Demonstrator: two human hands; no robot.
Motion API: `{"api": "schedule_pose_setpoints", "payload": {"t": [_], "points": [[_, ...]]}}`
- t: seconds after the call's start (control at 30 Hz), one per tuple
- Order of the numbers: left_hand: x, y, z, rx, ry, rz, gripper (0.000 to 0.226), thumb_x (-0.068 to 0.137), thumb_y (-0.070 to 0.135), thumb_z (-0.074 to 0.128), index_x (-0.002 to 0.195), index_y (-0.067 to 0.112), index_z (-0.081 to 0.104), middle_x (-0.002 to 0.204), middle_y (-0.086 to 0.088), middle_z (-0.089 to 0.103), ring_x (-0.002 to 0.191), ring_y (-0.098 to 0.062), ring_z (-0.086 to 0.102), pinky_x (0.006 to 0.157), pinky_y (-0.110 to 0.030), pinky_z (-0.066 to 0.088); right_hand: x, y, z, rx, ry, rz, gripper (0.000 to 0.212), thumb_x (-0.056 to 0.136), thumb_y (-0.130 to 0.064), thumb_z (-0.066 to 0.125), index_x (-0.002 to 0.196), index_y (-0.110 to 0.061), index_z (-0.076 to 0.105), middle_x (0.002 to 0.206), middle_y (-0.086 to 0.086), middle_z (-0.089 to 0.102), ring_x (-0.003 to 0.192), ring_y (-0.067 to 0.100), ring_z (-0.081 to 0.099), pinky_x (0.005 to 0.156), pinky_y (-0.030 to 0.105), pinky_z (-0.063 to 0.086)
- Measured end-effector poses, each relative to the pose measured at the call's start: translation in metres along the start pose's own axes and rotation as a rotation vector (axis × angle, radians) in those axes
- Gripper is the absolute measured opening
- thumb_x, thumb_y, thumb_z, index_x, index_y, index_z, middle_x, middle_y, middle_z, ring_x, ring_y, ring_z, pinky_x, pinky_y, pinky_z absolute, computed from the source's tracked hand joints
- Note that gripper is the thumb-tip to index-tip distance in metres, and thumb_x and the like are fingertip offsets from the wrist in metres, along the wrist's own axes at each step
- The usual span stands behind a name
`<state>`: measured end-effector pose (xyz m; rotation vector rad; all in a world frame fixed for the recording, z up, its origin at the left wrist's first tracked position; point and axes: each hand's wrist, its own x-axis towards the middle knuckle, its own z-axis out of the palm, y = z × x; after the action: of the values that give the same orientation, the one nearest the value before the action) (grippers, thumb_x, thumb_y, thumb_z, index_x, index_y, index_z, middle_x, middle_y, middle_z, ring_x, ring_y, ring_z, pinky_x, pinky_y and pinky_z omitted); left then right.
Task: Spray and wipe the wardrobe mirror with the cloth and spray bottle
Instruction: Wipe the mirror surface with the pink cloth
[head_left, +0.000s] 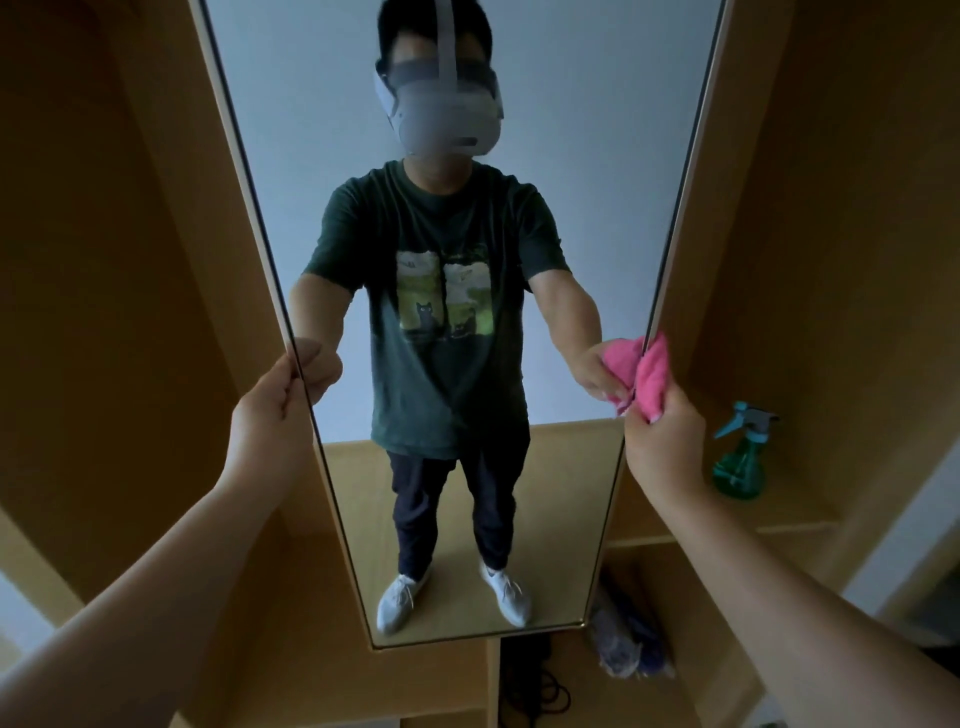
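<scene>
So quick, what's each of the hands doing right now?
Left hand: closed, gripping the mirror at its left edge.
Right hand: closed, holding the pink cloth.

A: Anything you can actually read in your view? Labels, brand names, numbers?

B: Honestly, nothing. Your t-shirt (441, 306) in the mirror (571, 156) has a printed picture on the chest, two panels with what looks like black cats, but no words come through. If there's lettering in it, it's too small and blurry to make out.

A: What about the spray bottle (740, 457) on the shelf (795, 514)?

B: Plain green plastic with a teal trigger from here. No label you can read on it.

A: The headset (447, 114) in the reflection?

B: Grey front, no logo or text legible on it.
</scene>
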<state>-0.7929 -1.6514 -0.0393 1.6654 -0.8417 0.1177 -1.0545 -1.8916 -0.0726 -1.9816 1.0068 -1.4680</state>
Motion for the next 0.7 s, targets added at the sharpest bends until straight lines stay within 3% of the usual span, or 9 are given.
{"api": "schedule_pose_setpoints", "payload": {"t": [0.17, 0.33, 0.5, 0.7], "points": [[-0.004, -0.014, 0.000, 0.057, -0.047, -0.012, 0.048, 0.097, 0.002, 0.033, 0.135, 0.027, 0.049, 0.126, 0.001, 0.062, 0.119, -0.013, 0.056, 0.105, -0.041, 0.041, -0.007, 0.008, 0.004, -0.013, -0.014, 0.027, 0.035, 0.088, -0.003, 0.066, 0.122, -0.001, 0.062, 0.100, 0.013, 0.071, 0.094, 0.023, 0.068, 0.086, 0.031, 0.053], [-0.017, -0.022, 0.000, 0.106, -0.076, -0.037, 0.048, 0.099, 0.005, 0.035, 0.141, 0.026, 0.043, 0.133, 0.003, 0.057, 0.127, -0.013, 0.048, 0.108, -0.036, 0.036, -0.019, 0.018, 0.009, -0.008, -0.037, 0.058, 0.034, 0.088, -0.004, 0.064, 0.122, 0.000, 0.061, 0.098, 0.013, 0.070, 0.091, 0.024, 0.068, 0.083, 0.031, 0.053], [-0.021, -0.026, 0.000, 0.132, -0.078, -0.038, 0.046, 0.099, 0.007, 0.036, 0.141, 0.026, 0.045, 0.130, 0.002, 0.057, 0.125, -0.015, 0.048, 0.105, -0.034, 0.038, -0.029, 0.027, 0.013, -0.019, -0.054, 0.090, 0.036, 0.088, -0.005, 0.064, 0.124, -0.002, 0.060, 0.099, 0.009, 0.069, 0.089, 0.021, 0.066, 0.083, 0.030, 0.051], [-0.026, -0.031, 0.000, 0.151, -0.093, -0.042, 0.045, 0.100, 0.008, 0.036, 0.140, 0.026, 0.046, 0.124, 0.010, 0.055, 0.119, -0.015, 0.051, 0.100, -0.033, 0.041, -0.039, 0.038, 0.019, -0.040, -0.081, 0.152, 0.029, 0.089, -0.004, 0.063, 0.118, -0.004, 0.063, 0.095, 0.011, 0.070, 0.085, 0.021, 0.066, 0.082, 0.038, 0.057]]}}
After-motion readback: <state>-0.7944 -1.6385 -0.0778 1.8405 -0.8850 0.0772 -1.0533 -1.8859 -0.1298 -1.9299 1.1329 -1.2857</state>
